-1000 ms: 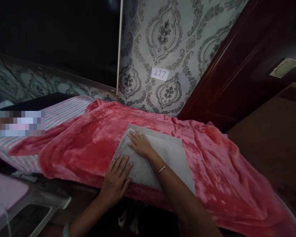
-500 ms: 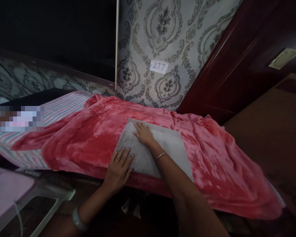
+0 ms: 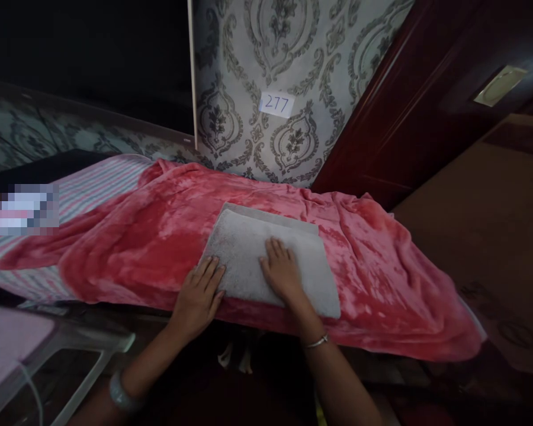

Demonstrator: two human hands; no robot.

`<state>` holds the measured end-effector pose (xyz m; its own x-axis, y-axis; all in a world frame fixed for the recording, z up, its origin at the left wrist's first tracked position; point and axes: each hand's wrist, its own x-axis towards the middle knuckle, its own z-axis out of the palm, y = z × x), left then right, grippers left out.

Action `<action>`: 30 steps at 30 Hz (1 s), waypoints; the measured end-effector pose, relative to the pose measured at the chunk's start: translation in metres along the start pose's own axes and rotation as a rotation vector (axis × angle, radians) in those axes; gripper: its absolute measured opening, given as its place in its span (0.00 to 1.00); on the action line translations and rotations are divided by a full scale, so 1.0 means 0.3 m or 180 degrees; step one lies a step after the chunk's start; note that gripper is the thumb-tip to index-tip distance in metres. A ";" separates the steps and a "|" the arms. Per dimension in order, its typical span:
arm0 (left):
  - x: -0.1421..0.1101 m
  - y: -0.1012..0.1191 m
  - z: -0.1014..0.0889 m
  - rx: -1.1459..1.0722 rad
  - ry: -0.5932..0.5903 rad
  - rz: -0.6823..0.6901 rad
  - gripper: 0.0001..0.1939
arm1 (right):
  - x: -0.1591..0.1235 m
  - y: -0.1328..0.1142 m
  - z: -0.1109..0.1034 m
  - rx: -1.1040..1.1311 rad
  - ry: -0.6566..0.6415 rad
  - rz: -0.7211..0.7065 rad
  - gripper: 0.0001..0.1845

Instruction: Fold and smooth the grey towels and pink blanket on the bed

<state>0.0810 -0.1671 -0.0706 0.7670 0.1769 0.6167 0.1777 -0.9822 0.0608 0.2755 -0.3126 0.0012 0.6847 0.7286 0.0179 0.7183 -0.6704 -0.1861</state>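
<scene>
A folded grey mat (image 3: 244,260), felt-like in texture, lies on a red plush blanket (image 3: 155,236). Its top layer sits slightly off the layer below, which shows along the far edge. My left hand (image 3: 198,296) rests with fingers stretched over the mat's near left corner. Flat on the middle of the mat lies my right hand (image 3: 282,269), palm down and fingers a little spread. Neither hand grips anything.
A striped cloth (image 3: 98,183) shows under the blanket on the left. Behind stand a dark television (image 3: 89,65) and a patterned wall with a paper marked 277 (image 3: 276,104). A cardboard box (image 3: 484,236) is at right, a pale plastic stool (image 3: 13,349) at lower left.
My right hand has slid from the mat's far left part toward its middle, rightward and nearer to me. My left hand stays at the near left corner. The view has shifted slightly.
</scene>
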 end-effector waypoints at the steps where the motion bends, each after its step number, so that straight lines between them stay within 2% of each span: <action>1: -0.001 0.002 -0.001 -0.0035 -0.0014 -0.0024 0.25 | -0.011 0.037 -0.009 -0.0067 0.0022 0.0158 0.34; 3: -0.001 0.005 0.001 -0.0127 -0.0046 -0.0100 0.25 | -0.045 0.079 -0.021 -0.0169 0.0080 0.0437 0.33; 6: -0.001 0.006 0.010 -0.0249 -0.0059 -0.0219 0.26 | -0.112 0.044 -0.017 -0.0131 0.0202 0.0497 0.32; 10: 0.001 -0.008 0.017 -0.0295 -0.0034 -0.0153 0.25 | -0.177 -0.078 0.030 0.0134 0.0090 -0.0481 0.32; 12: 0.002 -0.021 0.017 -0.0281 0.0015 -0.0053 0.26 | -0.185 -0.095 0.050 0.0225 0.0027 -0.0830 0.32; 13: 0.003 -0.029 0.018 -0.0265 0.0049 -0.0005 0.26 | -0.185 -0.083 0.055 0.0244 0.0039 -0.0840 0.33; 15: 0.005 -0.042 0.021 -0.0241 0.0120 0.0084 0.26 | -0.189 -0.024 0.057 0.0234 0.0119 -0.0582 0.35; 19: 0.010 -0.050 0.028 -0.0259 0.0263 0.0202 0.27 | -0.236 0.155 0.051 0.0116 0.0399 0.0312 0.33; 23: 0.028 -0.055 0.003 -0.0207 0.0267 0.0132 0.24 | -0.303 0.284 0.050 0.0044 0.0541 0.0896 0.32; 27: 0.127 -0.077 -0.033 -0.0247 0.0176 -0.0042 0.22 | -0.284 0.306 0.011 0.0093 0.0499 0.1233 0.31; 30: 0.284 -0.072 -0.023 -0.0387 -0.0198 -0.0086 0.26 | -0.179 0.251 -0.045 0.0201 0.0506 0.0870 0.31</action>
<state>0.1383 -0.1314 -0.0137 0.8004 0.2031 0.5640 0.1256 -0.9768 0.1736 0.2945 -0.4041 -0.0004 0.8654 0.4886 0.1111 0.4996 -0.8245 -0.2656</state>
